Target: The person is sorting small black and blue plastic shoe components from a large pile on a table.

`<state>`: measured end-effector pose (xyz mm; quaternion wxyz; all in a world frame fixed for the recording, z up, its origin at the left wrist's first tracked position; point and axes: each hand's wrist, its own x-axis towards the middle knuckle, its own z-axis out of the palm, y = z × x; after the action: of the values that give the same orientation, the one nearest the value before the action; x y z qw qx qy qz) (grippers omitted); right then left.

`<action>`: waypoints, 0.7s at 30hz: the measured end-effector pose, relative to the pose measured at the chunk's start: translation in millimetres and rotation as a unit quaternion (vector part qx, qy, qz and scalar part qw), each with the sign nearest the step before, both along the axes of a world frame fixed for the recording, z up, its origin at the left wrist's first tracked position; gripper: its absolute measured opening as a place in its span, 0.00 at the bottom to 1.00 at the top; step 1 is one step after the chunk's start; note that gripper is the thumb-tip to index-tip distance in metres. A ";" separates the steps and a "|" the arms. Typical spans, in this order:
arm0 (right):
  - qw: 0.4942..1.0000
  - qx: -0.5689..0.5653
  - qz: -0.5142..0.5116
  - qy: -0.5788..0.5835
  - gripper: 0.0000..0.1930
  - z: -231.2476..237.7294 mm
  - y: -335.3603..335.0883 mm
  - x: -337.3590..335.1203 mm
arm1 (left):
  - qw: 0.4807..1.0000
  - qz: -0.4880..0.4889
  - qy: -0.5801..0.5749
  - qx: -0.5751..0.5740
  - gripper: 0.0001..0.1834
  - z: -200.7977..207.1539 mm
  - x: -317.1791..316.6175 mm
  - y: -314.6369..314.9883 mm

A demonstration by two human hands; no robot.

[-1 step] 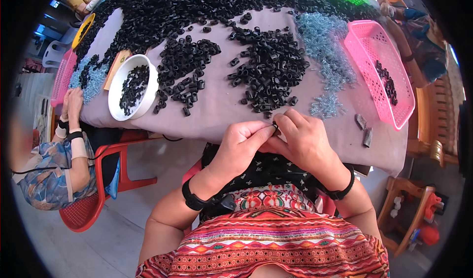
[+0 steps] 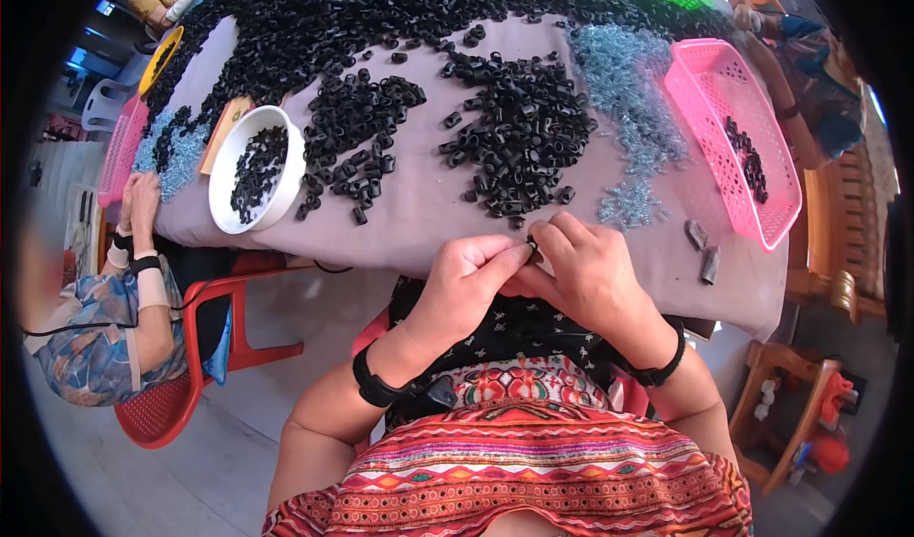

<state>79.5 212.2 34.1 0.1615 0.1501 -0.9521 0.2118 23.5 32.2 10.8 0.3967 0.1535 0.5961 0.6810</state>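
Observation:
My left hand (image 2: 473,275) and my right hand (image 2: 592,268) meet just over the table's near edge. Between their fingertips is a small black ring-shaped part (image 2: 531,244), mostly covered by the fingers. Both hands are closed in a pinch on it. Straight ahead of them lies a heap of small black tubular pieces (image 2: 519,137). A second heap of the same pieces (image 2: 362,118) spreads to its left. Right of the nearer heap runs a strip of small clear bluish pieces (image 2: 633,118).
A white bowl (image 2: 221,170) with black parts stands left. A pink basket (image 2: 783,180) holding dark pieces sits right, near two grey blocks (image 2: 710,265). Black pieces (image 2: 381,4) cover the table's far side. Co-workers sit around; one person's hands (image 2: 143,199) are at left, beside a red chair (image 2: 214,347).

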 end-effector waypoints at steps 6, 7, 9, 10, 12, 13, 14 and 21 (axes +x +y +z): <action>0.999 -0.010 -0.038 -0.033 0.22 1.5 -3.3 3.4 | 0.999 0.015 -0.030 0.018 0.16 2.3 1.5 4.9; 0.999 -0.010 -0.038 -0.033 0.22 0.7 -4.1 3.2 | 0.999 0.014 -0.030 0.017 0.16 2.7 2.1 5.6; 0.998 -0.016 -0.052 -0.032 0.22 -1.3 -4.8 2.7 | 0.999 0.022 -0.015 0.022 0.16 3.4 3.1 7.0; 0.998 -0.016 -0.052 -0.031 0.22 -1.9 -4.4 2.6 | 0.999 0.022 -0.015 0.022 0.16 3.8 2.0 6.9; 0.998 -0.021 -0.038 -0.034 0.22 -3.0 -2.7 2.8 | 1.000 -0.014 -0.006 0.008 0.15 4.0 -1.3 5.8; 0.998 -0.021 -0.037 -0.034 0.22 -2.9 -1.7 3.2 | 1.000 -0.013 -0.006 0.008 0.15 3.1 -1.0 4.8; 0.999 -0.026 -0.022 -0.029 0.22 -2.5 -0.8 4.0 | 1.000 -0.023 -0.007 0.006 0.15 1.4 -0.3 3.6; 0.998 -0.024 -0.025 -0.045 0.21 -1.0 -3.5 10.2 | 0.999 -0.038 -0.031 -0.008 0.15 1.6 1.6 1.6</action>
<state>89.7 208.7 33.1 0.1272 0.1129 -0.9566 0.2367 25.1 33.9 12.4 0.4413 0.1517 0.5827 0.6654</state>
